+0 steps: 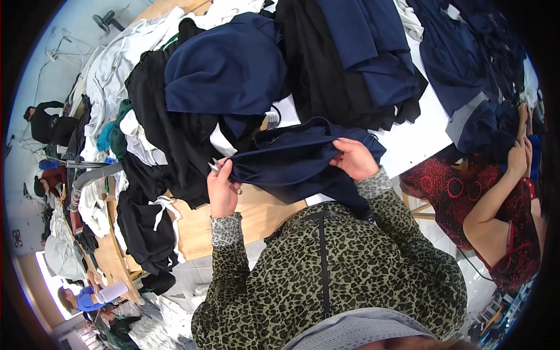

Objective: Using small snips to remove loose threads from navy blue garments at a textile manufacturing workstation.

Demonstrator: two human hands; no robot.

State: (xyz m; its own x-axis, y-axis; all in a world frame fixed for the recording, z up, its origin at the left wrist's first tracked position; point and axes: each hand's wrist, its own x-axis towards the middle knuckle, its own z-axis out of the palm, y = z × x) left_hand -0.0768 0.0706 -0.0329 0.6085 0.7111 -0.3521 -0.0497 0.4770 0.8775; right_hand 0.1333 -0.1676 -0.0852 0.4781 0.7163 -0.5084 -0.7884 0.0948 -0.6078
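A dark navy garment is stretched between my two hands above the table edge, its upper edge pulled nearly straight. My left hand pinches its left end. Pointed metal tips, like those of thread snips, stick out from the same hand; the rest of that tool is hidden by the fingers. At the other end, my right hand grips the edge between thumb and fingers. Part of the cloth hangs down toward my lap, and some lies bunched on the table behind.
Piles of navy cloth and black cloth cover the table beyond my hands. More navy pieces lie folded at the back. Bare wooden tabletop shows near me. A co-worker in a red-and-black patterned garment sits close on the right, handling navy cloth.
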